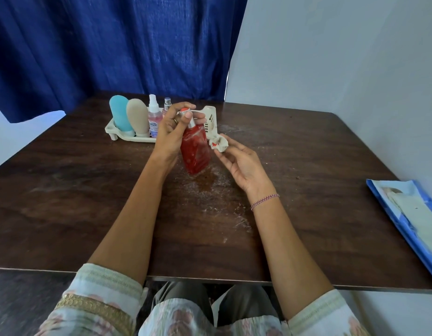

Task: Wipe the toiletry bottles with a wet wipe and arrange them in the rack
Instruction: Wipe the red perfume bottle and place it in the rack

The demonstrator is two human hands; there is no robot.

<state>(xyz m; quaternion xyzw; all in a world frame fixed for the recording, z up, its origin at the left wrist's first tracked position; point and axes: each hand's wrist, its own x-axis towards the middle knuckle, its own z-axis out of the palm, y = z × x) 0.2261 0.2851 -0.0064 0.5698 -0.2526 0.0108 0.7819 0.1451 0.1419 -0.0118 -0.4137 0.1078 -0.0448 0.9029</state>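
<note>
Closest to the camera are the pale patterned sleeves with gold trim [96,301], both forearms reaching out over the dark wooden table [307,154]. The left hand [170,132] is clamped round the pump neck of a red translucent plastic bottle [195,151], held up off the table with its long axis nearly upright, base tipped a little toward the camera and to the right. The right hand [239,163] pinches a crumpled white wet wipe with red smears [218,144] in its fingertips, just beside the bottle's right shoulder; can't tell if it's actually touching.

So the bottle's body sits immediately left of the wipe, and I'd guess the right hand does the rubbing while the left just steadies or turns it.

The cream plastic rack [210,117] is right behind the left hand, with a teal squeeze tube, a beige one and two small clear spray bottles already standing in it. The free slot looks to be the right end, so the left hand is nearer for dropping it in.
</note>
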